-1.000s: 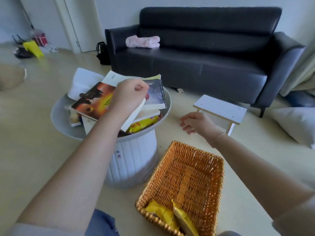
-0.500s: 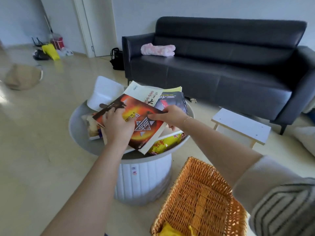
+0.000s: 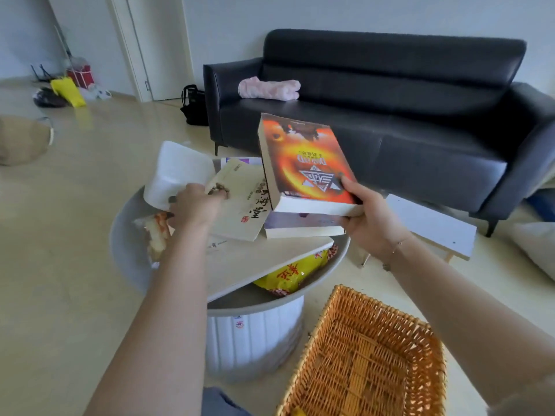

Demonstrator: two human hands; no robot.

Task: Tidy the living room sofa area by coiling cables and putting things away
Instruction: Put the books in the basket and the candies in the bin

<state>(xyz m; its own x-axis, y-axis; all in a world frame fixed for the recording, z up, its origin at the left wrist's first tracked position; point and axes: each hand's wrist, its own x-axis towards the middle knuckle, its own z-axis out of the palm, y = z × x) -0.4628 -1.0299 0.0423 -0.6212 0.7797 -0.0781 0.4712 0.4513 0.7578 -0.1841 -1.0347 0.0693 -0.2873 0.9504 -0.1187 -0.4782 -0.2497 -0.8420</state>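
Note:
My right hand [image 3: 371,216] grips the near edge of an orange-red book [image 3: 303,163] and holds it tilted up above the round grey-white table [image 3: 126,250]. Under it lies a purple-edged book [image 3: 303,225]. My left hand [image 3: 195,205] rests on a cream book with black lettering [image 3: 243,205], its fingers curled at the book's left edge. A larger pale book [image 3: 255,262] lies beneath, over a yellow snack bag [image 3: 291,273]. A woven wicker basket [image 3: 369,352] stands on the floor at the lower right.
A white box [image 3: 177,172] and a snack packet [image 3: 156,232] sit on the table's left. Behind is a dark sofa [image 3: 390,115] with a pink cloth [image 3: 268,89]. A small white stool [image 3: 432,225], a black bag [image 3: 193,105] and a pillow [image 3: 537,247] are on the floor.
My right hand has lifted the orange-red book off the pile and tilted it up. My left hand let go of it and moved onto the cream book.

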